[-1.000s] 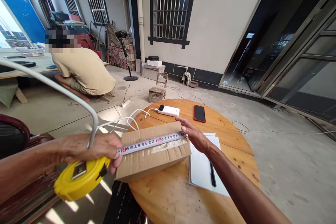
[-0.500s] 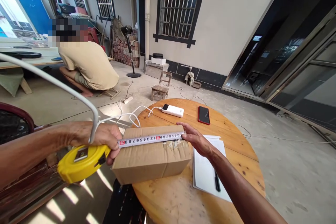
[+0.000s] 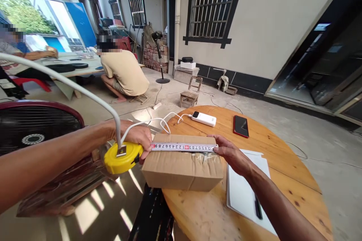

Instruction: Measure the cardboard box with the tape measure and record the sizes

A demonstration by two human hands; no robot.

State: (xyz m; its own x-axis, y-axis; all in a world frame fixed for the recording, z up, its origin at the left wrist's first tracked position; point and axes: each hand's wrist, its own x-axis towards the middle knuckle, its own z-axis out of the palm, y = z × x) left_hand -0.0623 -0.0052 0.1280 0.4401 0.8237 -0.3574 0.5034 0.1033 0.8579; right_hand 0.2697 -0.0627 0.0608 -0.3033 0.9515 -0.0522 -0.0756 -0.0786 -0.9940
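Observation:
A yellow tape measure [image 3: 121,160] hangs at the left end of a brown cardboard box [image 3: 181,169], its white blade pulled out across the box top. My left hand [image 3: 138,137] is closed on the blade and the front of the case, at the box's left edge. At the right edge, my right hand [image 3: 226,148] pinches the end of the blade against the box. Clear tape and torn card show near that corner. The box rests on a round wooden table [image 3: 195,214], its left end reaching past the rim.
A notepad [image 3: 243,192] with a black pen [image 3: 258,209] lies right of the box. Behind are a white power bank [image 3: 203,118] with its cable and a phone [image 3: 241,126]. A fan [image 3: 39,131] stands at left. One person [image 3: 124,71] squats beyond; another sits farther left.
The view has swung left, so the table and box sit farther right. The tape case has levelled somewhat. Both hands keep their hold on the blade across the box.

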